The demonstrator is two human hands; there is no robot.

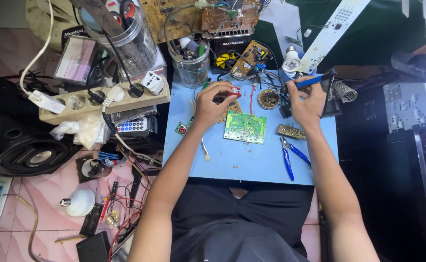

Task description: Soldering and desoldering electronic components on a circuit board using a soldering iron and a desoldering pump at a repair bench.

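My left hand [213, 101] is closed around a small dark part with a red band [234, 91], held above the blue work board [242, 160]. Over the board's far right side, my right hand [306, 103] grips a blue-handled soldering iron [310, 81]. The iron's tip points left toward a round tin [269, 98]. A green circuit board [245, 127] lies flat on the work board just below and between my hands. A smaller brown circuit board [291, 131] lies under my right wrist.
Blue-handled pliers [290, 155] lie at the board's right. A coiled iron stand [344, 91] sits right of my hand. A beige power strip [101, 102], a remote [131, 126], plastic jars [192, 65], speakers [23, 150] and a white bulb [79, 202] crowd the left.
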